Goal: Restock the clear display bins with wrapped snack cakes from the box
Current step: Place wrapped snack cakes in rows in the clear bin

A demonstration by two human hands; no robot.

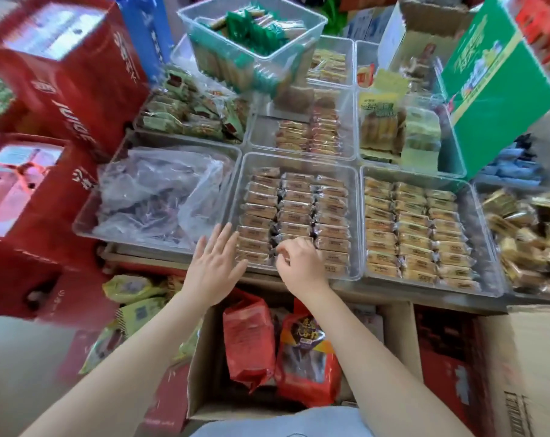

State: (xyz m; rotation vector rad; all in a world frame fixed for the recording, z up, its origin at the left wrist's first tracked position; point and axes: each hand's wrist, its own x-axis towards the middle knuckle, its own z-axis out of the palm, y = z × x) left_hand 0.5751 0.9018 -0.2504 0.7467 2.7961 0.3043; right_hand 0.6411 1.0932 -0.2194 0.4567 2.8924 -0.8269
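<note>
A clear display bin (355, 222) in the middle of the front row holds three neat rows of brown wrapped snack cakes (295, 212). My left hand (215, 266) is flat with straight fingers against the bin's near left corner. My right hand (299, 263) has its fingers curled over the near end of the middle row; whether it pinches a cake is hidden. Below my arms an open cardboard box (201, 367) holds red snack bags (305, 357).
A bin of yellow wrapped cakes (415, 228) stands to the right, a bin with crumpled clear plastic (154, 197) to the left. More bins fill the rows behind, one stacked bin (251, 36) with green packs. Red cartons (62, 67) stand left, a green box (497, 80) right.
</note>
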